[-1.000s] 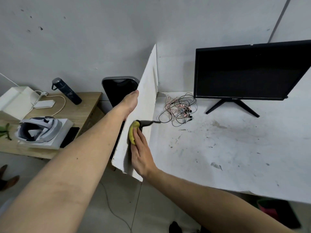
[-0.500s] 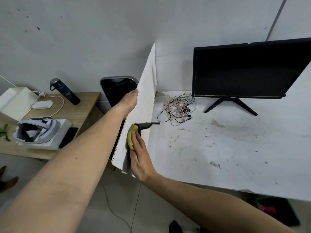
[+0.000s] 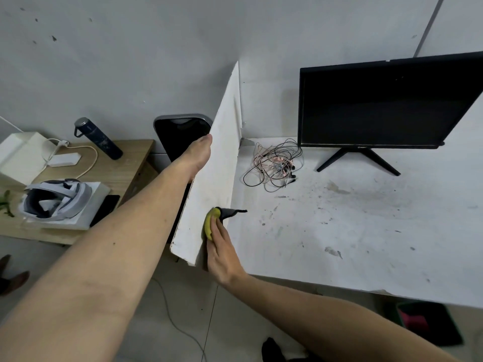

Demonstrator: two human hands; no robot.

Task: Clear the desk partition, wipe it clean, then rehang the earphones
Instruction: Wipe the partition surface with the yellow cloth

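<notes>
Against the partition a yellow cloth is pressed by the flat, straight fingers of the right hand, while the left hand braces its far face, finger posture hidden, and the earphones near the bench's back-left corner are not yet rehung

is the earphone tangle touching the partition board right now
Apart. The head view shows the earphones lying on the desk in front of the monitor, with bare white desktop between them and the partition.
</notes>
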